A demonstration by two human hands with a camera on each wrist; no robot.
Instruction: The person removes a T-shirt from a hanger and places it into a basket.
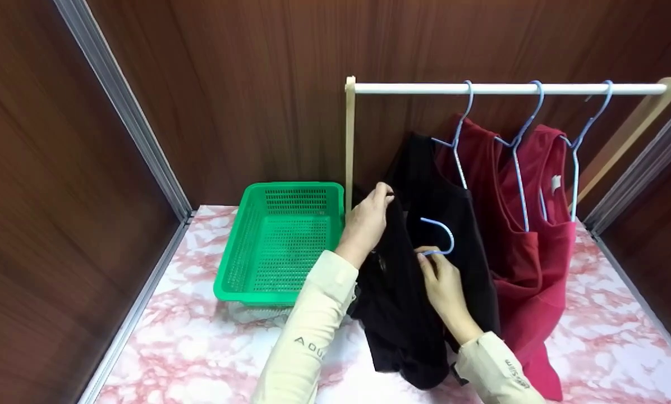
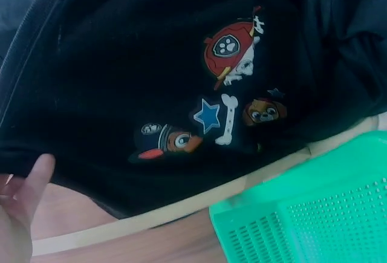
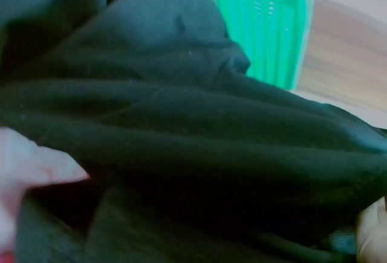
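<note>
My left hand (image 1: 367, 220) pinches the upper edge of a black shirt (image 1: 394, 314), to the left of the hanging clothes. Cartoon dogs, a blue star and a white bone are printed on the shirt (image 2: 181, 63) in the left wrist view, where my thumb (image 2: 37, 181) lies on its edge. In my right hand (image 1: 445, 283) is a blue hanger (image 1: 451, 238), gripped just below its hook. That hook is off the rail, and the hanger's lower part is hidden by black cloth and my hand. Dark folds of the shirt (image 3: 181, 118) fill most of the right wrist view.
A white rail (image 1: 414, 88) on wooden legs carries a black garment (image 1: 445, 196) and two red ones (image 1: 509, 258) on blue hangers. Left of the rack, a green perforated basket (image 1: 231, 252) stands on the pink marbled table (image 1: 184, 336). Brown wood-look panels (image 1: 229, 84) enclose the back and sides.
</note>
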